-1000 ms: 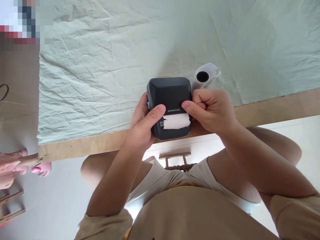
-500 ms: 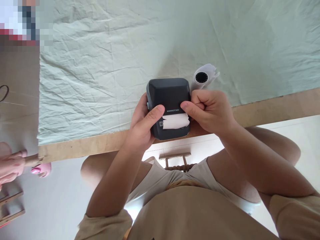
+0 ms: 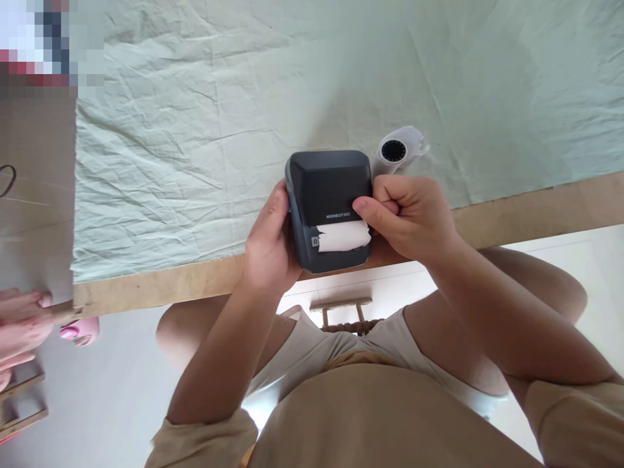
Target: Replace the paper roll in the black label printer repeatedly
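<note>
A black label printer [image 3: 332, 185] marked NIIMBOT is held between my two hands at the table's near edge. From its front slot a torn strip of white paper [image 3: 344, 236] sticks out. My left hand [image 3: 269, 244] wraps the printer's left side, with the thumb lying along that side. My right hand [image 3: 409, 211] grips the right side, fingers curled and thumb resting on the lid. Just beyond my right hand stands a white paper roll [image 3: 385, 162] with a dark core and a torn, loose end.
A wrinkled pale green cloth [image 3: 195, 130] covers the table, whose bare wooden edge [image 3: 160, 286] shows in front of me. My legs are beneath it. Another person's pink-clad part [image 3: 22, 322] and a wooden rack-like piece [image 3: 24, 396] appear at the left.
My left thumb has moved off the top of the printer to its left side. The printer has barely shifted, and my right hand and the paper roll look the same.
</note>
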The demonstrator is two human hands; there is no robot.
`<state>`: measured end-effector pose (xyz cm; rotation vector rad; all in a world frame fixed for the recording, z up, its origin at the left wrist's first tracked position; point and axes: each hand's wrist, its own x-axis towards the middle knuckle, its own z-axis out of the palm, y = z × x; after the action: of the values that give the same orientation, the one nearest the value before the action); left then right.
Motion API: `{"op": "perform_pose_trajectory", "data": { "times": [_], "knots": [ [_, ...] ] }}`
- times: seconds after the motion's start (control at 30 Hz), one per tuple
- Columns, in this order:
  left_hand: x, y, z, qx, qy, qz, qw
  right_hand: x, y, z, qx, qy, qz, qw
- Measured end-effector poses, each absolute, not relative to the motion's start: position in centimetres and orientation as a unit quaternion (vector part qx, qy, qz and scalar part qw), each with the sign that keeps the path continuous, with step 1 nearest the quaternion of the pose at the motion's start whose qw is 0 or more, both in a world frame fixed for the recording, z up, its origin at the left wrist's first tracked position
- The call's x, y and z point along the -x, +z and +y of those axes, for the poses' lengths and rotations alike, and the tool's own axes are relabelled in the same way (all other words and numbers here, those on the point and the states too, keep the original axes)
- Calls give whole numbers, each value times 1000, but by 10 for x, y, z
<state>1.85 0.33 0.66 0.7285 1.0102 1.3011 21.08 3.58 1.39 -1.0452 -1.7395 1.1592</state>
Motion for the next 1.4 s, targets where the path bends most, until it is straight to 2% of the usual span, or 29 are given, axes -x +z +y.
{"op": "perform_pose_trajectory", "data": {
  "times": [0.4,0.8,1.03,1.23,1.33,1.4],
  "knots": [
    [-13,0,3,-323,573,420,624,-212,8,35,404,448,-672,431],
    [-14,-2,4,-336,591,443,584,-214,7,37,365,467,-687,421],
    [-13,1,5,-314,581,433,614,-213,6,35,363,334,-709,504],
    [-14,3,5,-302,578,442,616,-211,31,37,392,266,-669,573],
    [-15,3,5,-305,573,445,617,-206,40,37,413,204,-699,547],
    [-15,3,4,-310,564,443,624,-204,45,38,446,147,-741,480]
  ]
}}
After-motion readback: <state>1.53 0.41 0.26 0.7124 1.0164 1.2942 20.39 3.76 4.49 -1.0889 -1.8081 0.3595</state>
